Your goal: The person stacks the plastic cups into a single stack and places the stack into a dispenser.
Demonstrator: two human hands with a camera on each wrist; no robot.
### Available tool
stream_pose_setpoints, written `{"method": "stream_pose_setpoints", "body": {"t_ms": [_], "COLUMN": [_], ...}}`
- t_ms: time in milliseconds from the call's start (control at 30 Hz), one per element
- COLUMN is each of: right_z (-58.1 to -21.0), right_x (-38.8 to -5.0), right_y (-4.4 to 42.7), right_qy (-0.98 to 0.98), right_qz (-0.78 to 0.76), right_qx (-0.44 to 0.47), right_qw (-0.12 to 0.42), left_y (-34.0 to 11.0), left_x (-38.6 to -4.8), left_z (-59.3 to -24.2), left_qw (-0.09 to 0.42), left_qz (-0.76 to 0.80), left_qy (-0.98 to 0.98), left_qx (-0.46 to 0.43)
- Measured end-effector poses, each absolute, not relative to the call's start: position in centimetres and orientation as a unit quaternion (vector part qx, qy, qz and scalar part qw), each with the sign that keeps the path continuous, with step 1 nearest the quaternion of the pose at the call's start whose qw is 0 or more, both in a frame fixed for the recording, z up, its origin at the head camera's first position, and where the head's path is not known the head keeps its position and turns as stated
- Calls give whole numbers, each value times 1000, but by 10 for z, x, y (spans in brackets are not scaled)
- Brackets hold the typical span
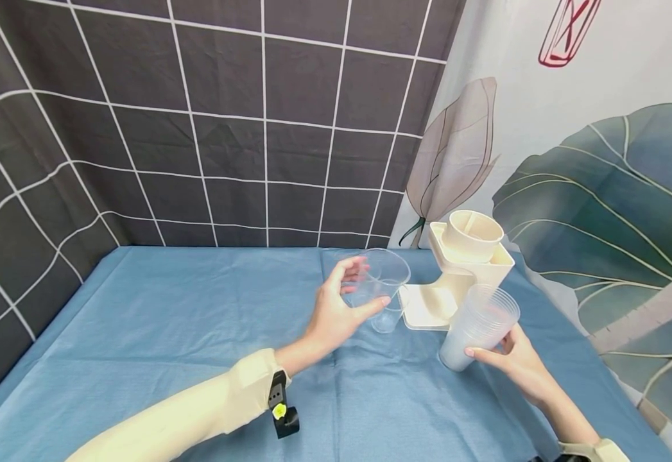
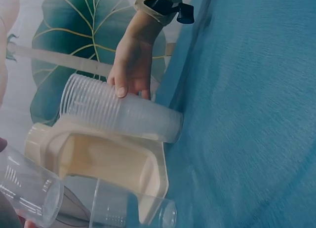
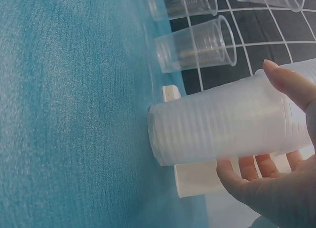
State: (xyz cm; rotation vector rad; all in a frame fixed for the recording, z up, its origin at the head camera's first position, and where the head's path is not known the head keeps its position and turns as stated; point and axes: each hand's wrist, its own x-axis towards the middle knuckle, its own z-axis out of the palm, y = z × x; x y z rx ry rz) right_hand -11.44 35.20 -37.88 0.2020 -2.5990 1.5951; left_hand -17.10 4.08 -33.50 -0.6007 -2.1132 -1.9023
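In the head view my left hand [image 1: 341, 305] holds a clear plastic cup [image 1: 392, 273] between its thumb and fingers, above the table. Other clear cups stand on the cloth below it, one showing in the left wrist view as a standing cup [image 2: 116, 203] and in the right wrist view as an upright cup [image 3: 197, 44]. My right hand [image 1: 517, 362] grips a tall stack of nested translucent plastic cups [image 1: 474, 327] from its right side. The stack's base meets or nearly meets the cloth. Most fingers of the left hand are out of its wrist view.
Just behind the cup stack stands a cream plastic stand [image 1: 468, 256] with a round holder on top and a flat base. Blue cloth [image 1: 168, 333] covers the table. A dark gridded curtain [image 1: 226, 147] and a leaf-patterned curtain [image 1: 619, 192] hang behind it.
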Motion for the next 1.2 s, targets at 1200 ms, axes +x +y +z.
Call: {"method": "stream_pose_setpoints", "body": {"t_ms": [1200], "right_z": [-379], "right_x": [-115], "right_y": [353], "right_qy": [-853], "right_qz": [516], "right_qx": [65], "right_qw": [38], "left_y": [89], "left_x": [-165], "left_z": [-316], "left_qw": [88], "left_qz": [-665], "left_qy": [-695], "left_qx": [-260]}}
